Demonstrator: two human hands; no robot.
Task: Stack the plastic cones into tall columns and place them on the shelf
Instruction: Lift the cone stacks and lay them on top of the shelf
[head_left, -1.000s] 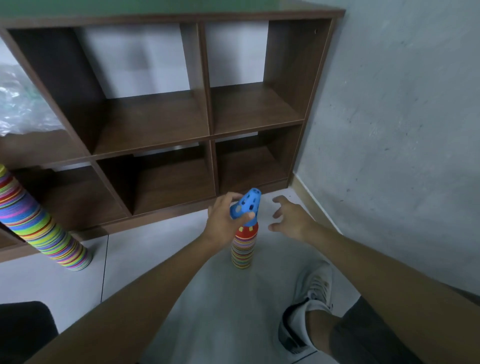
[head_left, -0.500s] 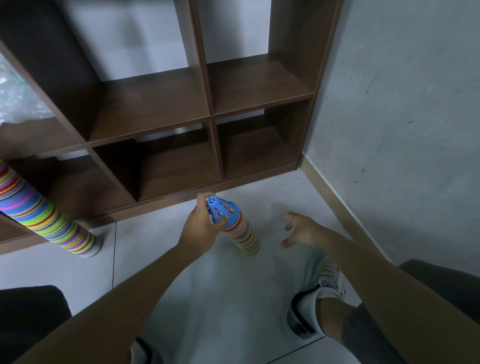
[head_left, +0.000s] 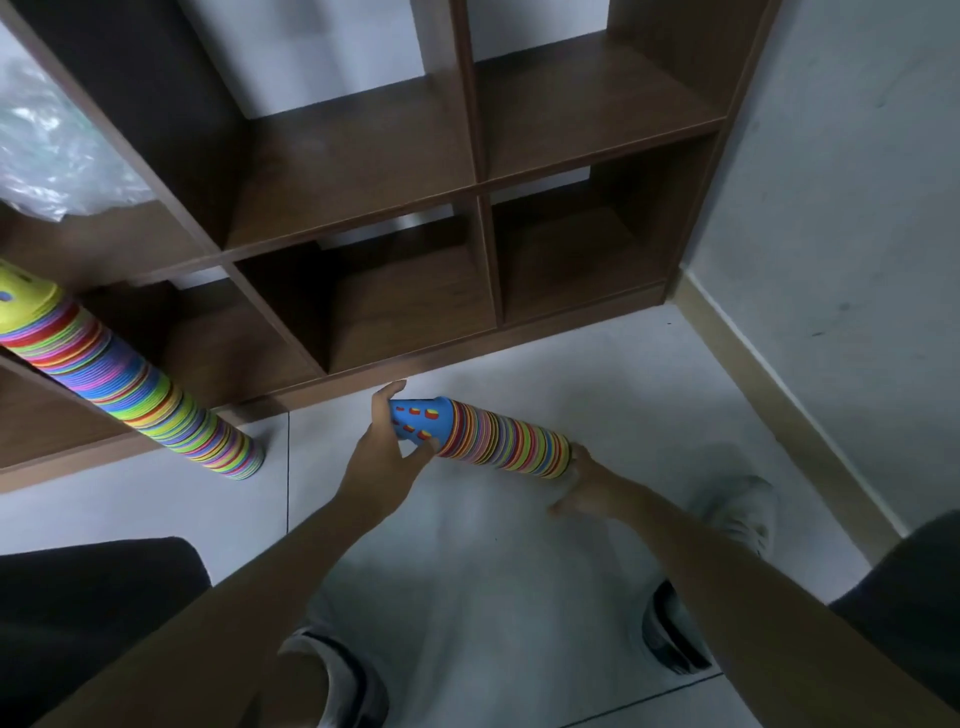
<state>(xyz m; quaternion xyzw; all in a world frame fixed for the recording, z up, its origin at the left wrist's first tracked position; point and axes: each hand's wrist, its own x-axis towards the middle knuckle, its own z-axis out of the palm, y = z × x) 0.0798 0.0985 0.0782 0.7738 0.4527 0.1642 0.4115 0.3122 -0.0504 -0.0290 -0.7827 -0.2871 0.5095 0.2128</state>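
Observation:
A short column of striped plastic cones (head_left: 498, 439), capped by a blue perforated cone, lies tipped almost flat just above the floor before the wooden shelf (head_left: 363, 218). My left hand (head_left: 387, 452) grips the blue tip between thumb and fingers. Under the column's wide base, my right hand (head_left: 584, 480) cups the bottom; its fingers are mostly hidden behind the cones. A much taller multicoloured column (head_left: 130, 384) with a yellow top stands on the floor at the left, leaning against the shelf front.
The shelf's cubbies in front of me hold nothing; a crumpled clear plastic bag (head_left: 52, 150) fills the one at upper left. A grey wall with a baseboard (head_left: 779, 415) runs along the right. My shoes (head_left: 737, 519) and knees are below.
The short column stood upright on the floor; my left hand tipped it to the left and now it is nearly horizontal. My right hand moved in from beside it to its base.

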